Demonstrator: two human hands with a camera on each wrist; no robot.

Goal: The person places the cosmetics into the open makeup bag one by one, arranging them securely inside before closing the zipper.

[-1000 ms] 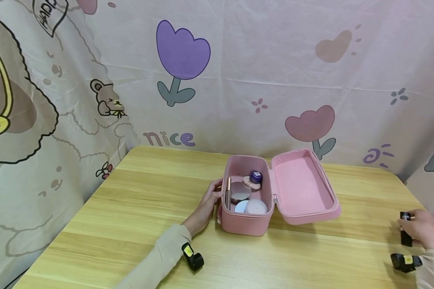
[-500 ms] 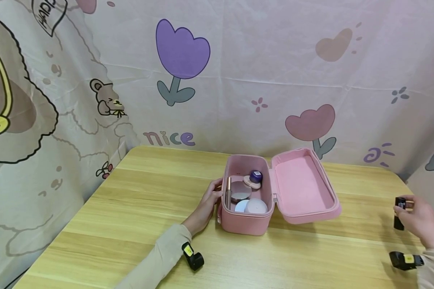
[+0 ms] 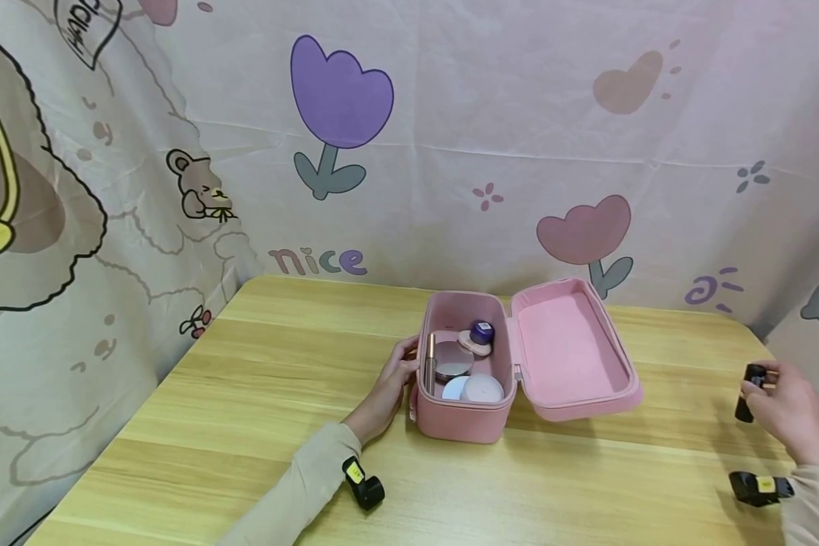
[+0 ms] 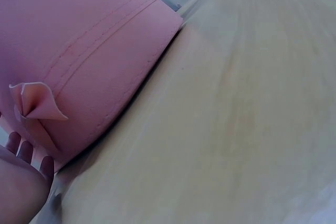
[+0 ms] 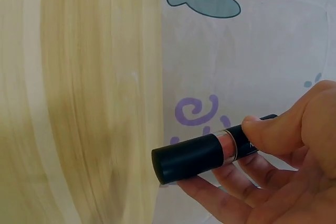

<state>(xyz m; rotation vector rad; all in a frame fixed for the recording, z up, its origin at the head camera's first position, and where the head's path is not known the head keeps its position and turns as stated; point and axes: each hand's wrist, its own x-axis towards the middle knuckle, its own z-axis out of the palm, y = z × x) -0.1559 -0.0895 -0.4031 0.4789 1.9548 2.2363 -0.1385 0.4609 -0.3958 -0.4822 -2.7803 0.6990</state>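
A pink cosmetic case (image 3: 460, 422) stands on the wooden table, its lid (image 3: 573, 345) swung over to the right. My left hand (image 3: 384, 390) rests against the case's left side; the left wrist view has its fingertips beside a pink bow (image 4: 38, 103). Out at the table's right, my right hand (image 3: 795, 409) pinches a black lipstick (image 5: 189, 158) with a clear, pinkish band, held above the tabletop between thumb and fingers. Inside the case lie a slim gold-capped tube (image 3: 431, 368), a round compact (image 3: 454, 361), a white round container (image 3: 483, 389) and a small purple-lidded jar (image 3: 481, 332).
The wooden table (image 3: 259, 394) meets a printed cloth backdrop (image 3: 450, 114) behind, and more cloth hangs at the left. Black wrist cameras sit on both sleeves, the left camera (image 3: 365, 485) near the table's front. Between the lid and my right hand lies bare wood.
My right hand has lifted the lipstick up off the right of the table and shifted it slightly away and left. The left hand and the case stay put.
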